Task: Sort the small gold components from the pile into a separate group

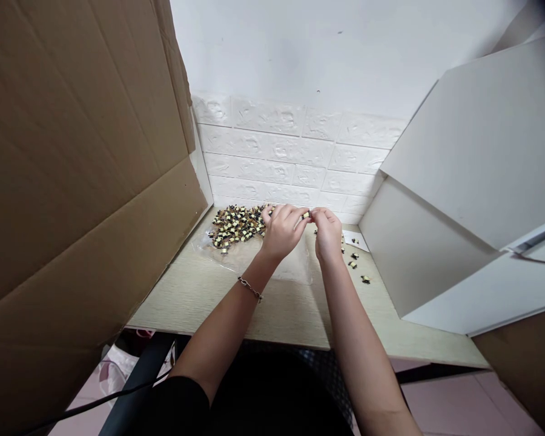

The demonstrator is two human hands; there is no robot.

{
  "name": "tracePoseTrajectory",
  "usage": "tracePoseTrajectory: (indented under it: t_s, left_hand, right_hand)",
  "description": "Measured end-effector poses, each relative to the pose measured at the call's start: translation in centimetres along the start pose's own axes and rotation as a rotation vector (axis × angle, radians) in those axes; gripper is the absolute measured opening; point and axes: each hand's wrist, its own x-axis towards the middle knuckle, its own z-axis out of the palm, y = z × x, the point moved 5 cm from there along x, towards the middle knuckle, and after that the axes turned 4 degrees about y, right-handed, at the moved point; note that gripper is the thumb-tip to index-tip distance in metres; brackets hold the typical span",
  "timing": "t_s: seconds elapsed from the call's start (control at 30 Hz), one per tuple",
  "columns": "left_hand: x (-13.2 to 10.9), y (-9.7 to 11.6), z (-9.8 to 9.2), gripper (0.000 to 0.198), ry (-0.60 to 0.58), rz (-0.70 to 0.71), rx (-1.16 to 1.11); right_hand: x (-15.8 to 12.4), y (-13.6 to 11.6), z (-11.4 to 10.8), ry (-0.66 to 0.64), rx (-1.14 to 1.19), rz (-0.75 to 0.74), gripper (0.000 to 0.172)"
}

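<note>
Pale wood-grain worktop [195,303] bears both bare hands at 12 o'clock: left hand [281,233] and right hand [327,233], fingers [318,213] pinched narrow on one small yellow-and-black wound component [305,215]. A few matching pieces [353,260] lie apart at 1 o'clock; the bulk remains a large heap [236,225] at 11 o'clock, on a clear plastic bag [272,266].

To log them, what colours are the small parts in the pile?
Small parts: black and pale yellow; head view.

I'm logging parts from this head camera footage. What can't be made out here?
Head view:
- The component between the left hand and right hand: fingers hide most of it.
- Lower pieces of the pile: buried under upper ones.
- Any markings on the pieces: too small.
- The table's left part: hidden by the cardboard sheet.
</note>
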Motion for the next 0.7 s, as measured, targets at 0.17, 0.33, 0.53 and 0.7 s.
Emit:
tracePoseTrajectory:
  t_s: [0.17, 0.33, 0.53, 0.7]
  left_hand:
    - [0.03, -0.16, 0.08, 0.019, 0.018, -0.028, -0.036]
    - [0.09, -0.32, 0.13, 0.019, 0.04, -0.052, -0.082]
    - [0.1, -0.38, 0.25, 0.018, 0.015, -0.073, -0.084]
    - [0.11, -0.33, 0.33, 0.018, -0.004, -0.073, -0.09]
  right_hand:
    - [0.32, -0.01, -0.6, 0.039, 0.021, -0.011, 0.009]
    - [0.63, 0.17, -1.03, 0.067, 0.043, 0.016, 0.007]
    - [0.58, 0.07, -1.01, 0.066, 0.059, 0.023, 0.008]
    - [0.74, 0.15, -1.06, 0.062, 0.062, 0.025, 0.007]
